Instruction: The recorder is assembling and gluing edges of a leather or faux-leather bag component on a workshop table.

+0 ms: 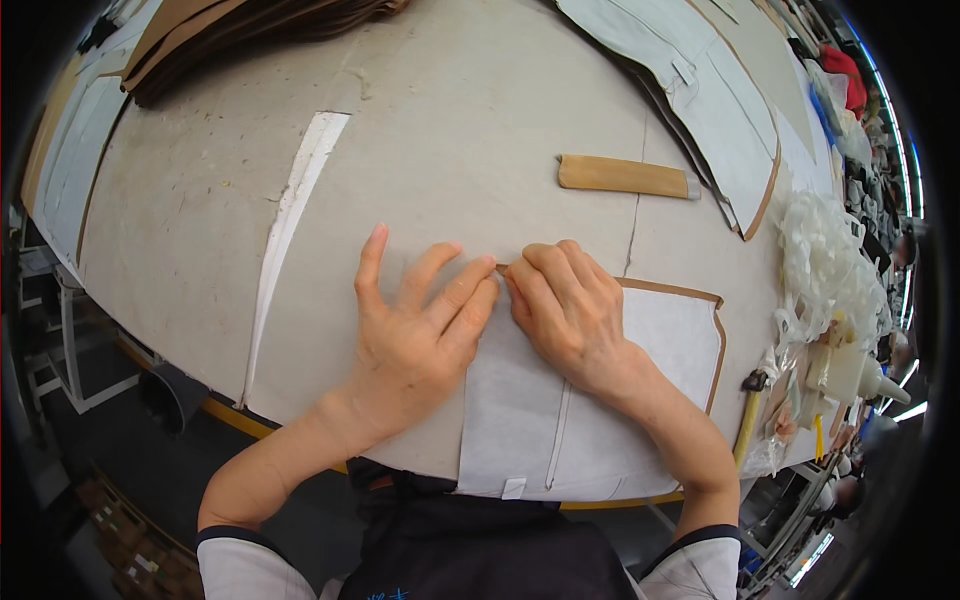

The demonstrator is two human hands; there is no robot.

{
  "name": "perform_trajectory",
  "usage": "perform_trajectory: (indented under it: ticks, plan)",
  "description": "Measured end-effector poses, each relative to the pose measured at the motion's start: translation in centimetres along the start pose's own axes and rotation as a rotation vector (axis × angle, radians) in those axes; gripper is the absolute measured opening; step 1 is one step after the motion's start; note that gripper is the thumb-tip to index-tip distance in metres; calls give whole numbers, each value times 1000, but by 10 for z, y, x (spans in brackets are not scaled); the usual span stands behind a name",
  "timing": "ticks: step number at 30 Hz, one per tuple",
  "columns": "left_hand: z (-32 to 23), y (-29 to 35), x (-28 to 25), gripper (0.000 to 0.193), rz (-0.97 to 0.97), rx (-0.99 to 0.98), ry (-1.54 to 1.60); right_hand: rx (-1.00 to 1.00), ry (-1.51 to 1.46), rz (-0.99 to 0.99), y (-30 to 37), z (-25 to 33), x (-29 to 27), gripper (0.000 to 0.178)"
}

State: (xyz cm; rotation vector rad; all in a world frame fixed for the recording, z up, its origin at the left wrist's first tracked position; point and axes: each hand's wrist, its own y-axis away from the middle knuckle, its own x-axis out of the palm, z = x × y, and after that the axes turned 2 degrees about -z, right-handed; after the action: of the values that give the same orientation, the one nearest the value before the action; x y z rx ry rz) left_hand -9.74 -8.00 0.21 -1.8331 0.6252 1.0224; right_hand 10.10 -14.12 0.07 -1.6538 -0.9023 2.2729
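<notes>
Panel: your white fabric panel (600, 400) with a tan border lies flat at the near edge of the counter (450, 150), its lower end hanging slightly over.
Left hand: your left hand (420, 335) is spread flat, fingers wide, pinning the panel's left edge; it grips nothing.
Right hand: your right hand (565, 305) presses curled fingers on the top corner, seemingly folding the tan edge, though the fold is hidden.
Wooden tool: a tan wooden block (622, 176) rests apart, beyond your hands.
White strip: a long strip (290, 210) lies to the left.
Bottles: pale squeeze bottles (850, 370) crowd the right rim, labels unreadable.
</notes>
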Motion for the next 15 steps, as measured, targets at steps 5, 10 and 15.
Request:
perform_trajectory:
  ticks: [5, 10, 15]
  plan:
    - [10, -14, -9, 45, 118, -127, 179, -5, 3, -23, 1, 0, 1, 25]
    - [15, -14, -4, 46, 100, -51, 162, -11, 25, -44, 2, 2, 2, 22]
    - [16, -14, -1, 44, 59, -18, 131, -12, 33, -44, 3, 2, 1, 22]
